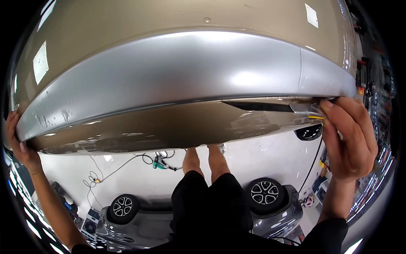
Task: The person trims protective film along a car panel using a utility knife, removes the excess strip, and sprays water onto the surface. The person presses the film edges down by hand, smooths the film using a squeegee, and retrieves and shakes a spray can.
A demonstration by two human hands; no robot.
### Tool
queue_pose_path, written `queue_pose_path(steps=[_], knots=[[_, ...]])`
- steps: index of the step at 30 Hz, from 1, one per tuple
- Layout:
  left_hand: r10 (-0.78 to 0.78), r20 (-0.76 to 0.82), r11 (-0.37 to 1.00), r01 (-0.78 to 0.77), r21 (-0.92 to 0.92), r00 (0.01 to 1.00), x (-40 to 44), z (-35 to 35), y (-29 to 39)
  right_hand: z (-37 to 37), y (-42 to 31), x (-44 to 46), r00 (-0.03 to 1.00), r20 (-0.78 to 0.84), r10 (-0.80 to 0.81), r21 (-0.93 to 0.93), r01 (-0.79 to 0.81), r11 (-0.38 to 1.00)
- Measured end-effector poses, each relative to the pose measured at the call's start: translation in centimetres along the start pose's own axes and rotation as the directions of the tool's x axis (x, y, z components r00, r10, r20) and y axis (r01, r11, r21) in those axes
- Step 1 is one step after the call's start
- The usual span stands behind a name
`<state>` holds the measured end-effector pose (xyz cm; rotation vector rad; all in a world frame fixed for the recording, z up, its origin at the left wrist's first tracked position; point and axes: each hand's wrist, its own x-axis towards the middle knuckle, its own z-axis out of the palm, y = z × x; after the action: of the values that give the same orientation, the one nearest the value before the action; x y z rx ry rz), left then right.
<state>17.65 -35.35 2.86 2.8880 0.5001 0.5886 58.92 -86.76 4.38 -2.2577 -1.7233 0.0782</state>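
A long silver strip (182, 67) curves across a glossy tan car panel (169, 17), with water drops near its left end. My left hand (26, 152) is at that end, thumb and fingers closed around the strip's corner; the far fingers are partly hidden. At the right, below the strip's lower edge, my right hand (351, 135) pinches a thin, clear piece of film (301, 109). A small yellow bit (315, 117) shows beside the fingertips. Leftward from the film runs a narrow black strip (262, 106), tapering to a point along the panel's lower face.
Behind me stands a dark grey car (144, 226) with black-and-silver wheels (265, 191). A green tool (159, 163) with a looping cord lies on the pale floor (127, 169). Shelves with goods line the right side.
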Motion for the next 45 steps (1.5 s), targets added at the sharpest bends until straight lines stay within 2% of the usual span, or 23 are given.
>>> queue_pose_path(steps=[3,5,8,17,20,22,25,28,36,45], knots=[[-0.041,0.022,0.999,0.040,0.029,0.999,-0.3,-0.4,-0.4,-0.2,0.6,-0.2,1.000,-0.008,0.003,0.010,-0.003,1.000],[-0.100,-0.010,0.995,0.101,0.009,0.995,-1.1,-0.6,-1.3,-0.2,1.0,-0.4,1.000,-0.013,0.005,0.022,-0.005,1.000],[-0.107,-0.045,0.994,0.107,0.004,0.993,-1.9,-0.7,-2.7,-0.3,1.5,-0.6,1.000,-0.015,0.008,0.029,-0.008,1.000],[-0.333,-0.095,0.931,0.311,-0.191,0.938,-9.3,-5.4,-16.9,-0.3,3.1,-1.7,1.000,-0.025,-0.010,0.029,0.011,1.000],[-0.248,-0.033,0.961,0.250,0.119,0.968,-9.7,-6.8,-17.6,-0.6,3.7,-2.3,1.000,-0.026,-0.001,0.022,0.001,1.000],[-0.158,-0.010,0.945,0.154,0.289,0.987,-9.4,-7.5,-18.2,-0.8,4.1,-2.4,1.000,-0.026,0.006,0.014,-0.006,1.000],[-0.041,-0.008,0.880,0.040,0.474,0.999,-9.4,-8.6,-19.4,-1.1,4.6,-2.8,1.000,-0.026,0.012,0.009,-0.012,1.000],[-0.043,-0.011,0.822,0.041,0.568,0.999,-10.0,-9.3,-20.7,-1.3,5.2,-3.0,1.000,-0.027,0.010,0.022,-0.009,1.000],[-0.203,-0.059,0.918,0.210,0.337,0.977,-8.1,-8.2,-18.2,-1.5,6.4,-3.8,0.999,-0.028,0.019,0.050,-0.017,0.999],[-0.280,-0.066,0.931,0.287,0.225,0.958,-6.4,-7.5,-15.7,-2.0,8.6,-5.0,0.999,-0.027,0.022,0.064,-0.020,0.998]])
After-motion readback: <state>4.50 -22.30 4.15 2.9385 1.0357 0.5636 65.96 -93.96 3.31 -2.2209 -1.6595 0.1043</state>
